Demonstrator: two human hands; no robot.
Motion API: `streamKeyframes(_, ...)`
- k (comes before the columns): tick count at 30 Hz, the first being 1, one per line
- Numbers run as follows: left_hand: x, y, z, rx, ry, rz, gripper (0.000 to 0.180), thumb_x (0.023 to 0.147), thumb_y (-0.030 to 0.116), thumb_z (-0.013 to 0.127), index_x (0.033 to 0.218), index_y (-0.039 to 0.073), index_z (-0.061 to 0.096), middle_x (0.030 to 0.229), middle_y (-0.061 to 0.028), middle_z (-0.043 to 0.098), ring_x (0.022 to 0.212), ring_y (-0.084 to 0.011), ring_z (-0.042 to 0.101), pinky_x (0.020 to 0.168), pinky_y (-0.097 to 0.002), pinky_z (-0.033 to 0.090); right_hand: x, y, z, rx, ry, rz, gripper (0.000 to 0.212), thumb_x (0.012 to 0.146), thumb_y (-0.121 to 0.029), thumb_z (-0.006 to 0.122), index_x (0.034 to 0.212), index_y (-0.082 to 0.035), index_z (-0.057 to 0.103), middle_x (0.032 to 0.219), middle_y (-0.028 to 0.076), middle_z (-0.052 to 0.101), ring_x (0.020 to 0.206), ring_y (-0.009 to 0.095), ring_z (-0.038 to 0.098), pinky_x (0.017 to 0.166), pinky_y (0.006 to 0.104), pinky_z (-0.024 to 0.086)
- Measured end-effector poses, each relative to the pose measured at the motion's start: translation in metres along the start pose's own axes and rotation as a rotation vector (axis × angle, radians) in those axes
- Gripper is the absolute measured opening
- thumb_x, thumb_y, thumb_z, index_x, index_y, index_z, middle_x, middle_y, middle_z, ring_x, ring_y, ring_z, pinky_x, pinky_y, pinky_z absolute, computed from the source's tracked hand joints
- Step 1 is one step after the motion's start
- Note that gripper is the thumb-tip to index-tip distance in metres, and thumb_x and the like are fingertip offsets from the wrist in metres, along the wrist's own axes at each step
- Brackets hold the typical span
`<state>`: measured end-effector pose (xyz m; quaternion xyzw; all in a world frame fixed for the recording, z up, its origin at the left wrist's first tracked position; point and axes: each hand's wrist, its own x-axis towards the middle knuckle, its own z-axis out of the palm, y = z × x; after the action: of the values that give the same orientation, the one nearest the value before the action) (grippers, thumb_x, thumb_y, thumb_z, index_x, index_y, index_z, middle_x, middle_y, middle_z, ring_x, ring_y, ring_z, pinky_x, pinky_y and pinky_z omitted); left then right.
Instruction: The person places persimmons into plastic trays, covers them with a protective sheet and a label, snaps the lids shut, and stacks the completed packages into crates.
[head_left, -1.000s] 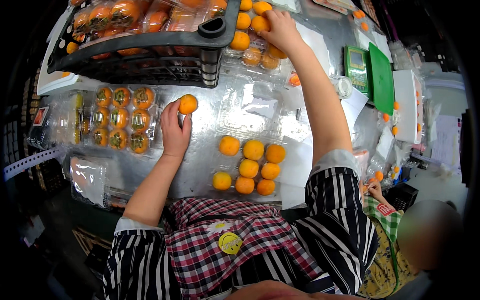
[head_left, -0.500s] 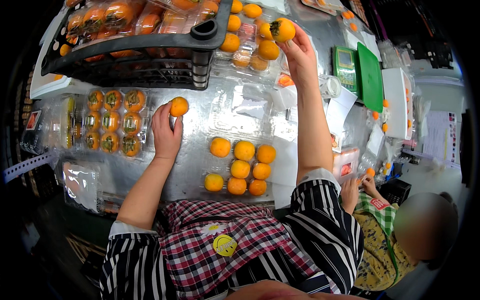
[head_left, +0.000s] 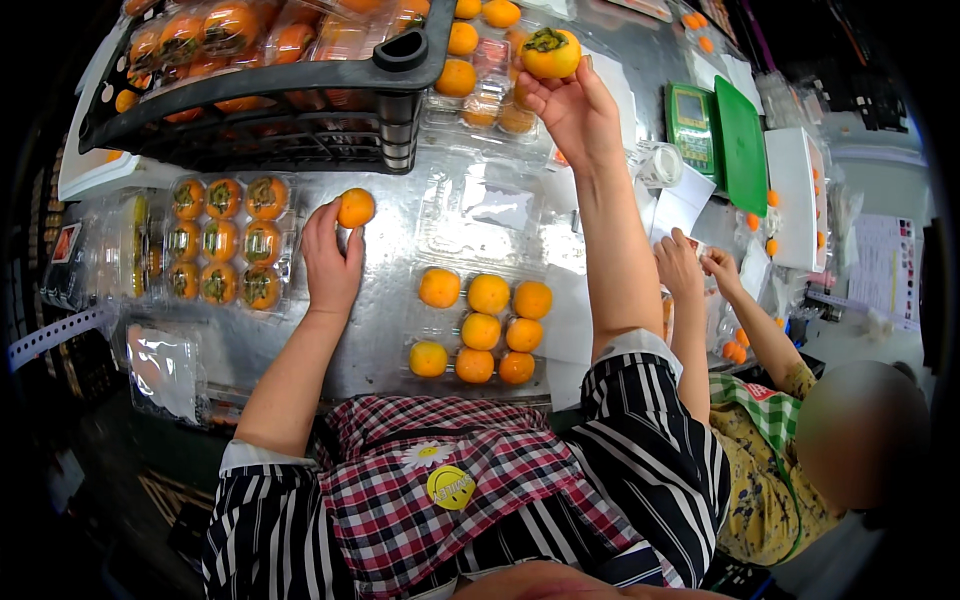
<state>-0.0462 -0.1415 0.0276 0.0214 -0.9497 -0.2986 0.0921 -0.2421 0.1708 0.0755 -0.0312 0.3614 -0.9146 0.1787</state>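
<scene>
My right hand (head_left: 580, 115) is raised at the far side of the table, fingers closed on a persimmon (head_left: 551, 54) whose green leafy cap faces up. Further left, my left hand (head_left: 332, 258) rests over the metal table with its fingers curled round another persimmon (head_left: 357, 208). Between my arms lies an open clear plastic clamshell (head_left: 447, 330), its lid spread toward the far side. Several orange persimmons sit in its near half, smooth ends up; one hollow in the left column is bare.
Left of my left hand is a clear pack of persimmons (head_left: 221, 240), caps up. A black crate (head_left: 250, 110) of packed fruit stands far left. More packed persimmons (head_left: 456, 78) lie beyond the lid. Right are a green scale (head_left: 692, 125) and a co-worker's hands (head_left: 690, 265).
The persimmon in my right hand has turned cap-up and shifted slightly left. My left hand has stayed in place. The co-worker's hands have moved farther forward over the table.
</scene>
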Motion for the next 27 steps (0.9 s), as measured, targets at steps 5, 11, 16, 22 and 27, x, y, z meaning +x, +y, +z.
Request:
streamKeyframes(5, 0.0, 0.0, 0.001, 0.029, -0.004, -0.017, 0.048, 0.086, 0.013, 0.064, 0.13, 0.003, 0.048, 0.125, -0.0183, 0.05, 0.118, -0.0363, 0.047, 0.102, -0.0433, 0.036, 0.001, 0.009, 0.012, 0.125, -0.059, 0.064, 0.04, 0.098, -0.027, 0.049, 0.128, 0.0, 0.047, 0.123, 0.016, 0.058, 0.105, 0.028, 0.062, 0.081, 0.0317, 0.051)
streamKeyframes(11, -0.001, -0.007, 0.003, 0.027, 0.019, 0.029, 0.045, 0.088, 0.018, 0.062, 0.13, 0.005, 0.049, 0.122, -0.0188, 0.051, 0.115, -0.037, 0.048, 0.1, -0.0435, 0.038, -0.066, 0.02, 0.043, 0.282, -0.098, 0.131, 0.033, 0.096, -0.02, 0.051, 0.122, 0.001, 0.052, 0.116, 0.014, 0.062, 0.095, 0.024, 0.063, 0.078, 0.0315, 0.051)
streamKeyframes(16, 0.002, -0.014, 0.01, 0.02, 0.061, 0.079, 0.048, 0.087, 0.021, 0.063, 0.131, 0.009, 0.048, 0.123, -0.0148, 0.051, 0.116, -0.0345, 0.048, 0.101, -0.0443, 0.036, -0.167, 0.03, 0.072, 0.185, 0.097, 0.295, 0.049, 0.101, -0.038, 0.04, 0.13, 0.001, 0.047, 0.126, 0.027, 0.055, 0.09, 0.021, 0.064, 0.077, 0.029, 0.052)
streamKeyframes(22, 0.002, -0.023, 0.012, 0.016, 0.104, 0.125, 0.048, 0.087, 0.022, 0.062, 0.132, 0.012, 0.047, 0.124, -0.0128, 0.051, 0.117, -0.0329, 0.047, 0.102, -0.0442, 0.036, -0.262, 0.047, 0.119, 0.046, 0.277, 0.434, 0.05, 0.101, -0.028, 0.043, 0.138, 0.005, 0.035, 0.133, 0.03, 0.047, 0.111, 0.035, 0.06, 0.086, 0.0324, 0.056)
streamKeyframes(27, 0.005, -0.024, 0.018, 0.013, 0.059, 0.085, 0.048, 0.087, 0.024, 0.061, 0.132, 0.012, 0.047, 0.126, -0.0121, 0.05, 0.12, -0.0314, 0.046, 0.103, -0.0431, 0.035, -0.292, 0.075, 0.136, 0.33, 0.337, 0.447, 0.054, 0.099, -0.029, 0.047, 0.138, 0.005, 0.034, 0.133, 0.031, 0.046, 0.118, 0.039, 0.055, 0.092, 0.0369, 0.055)
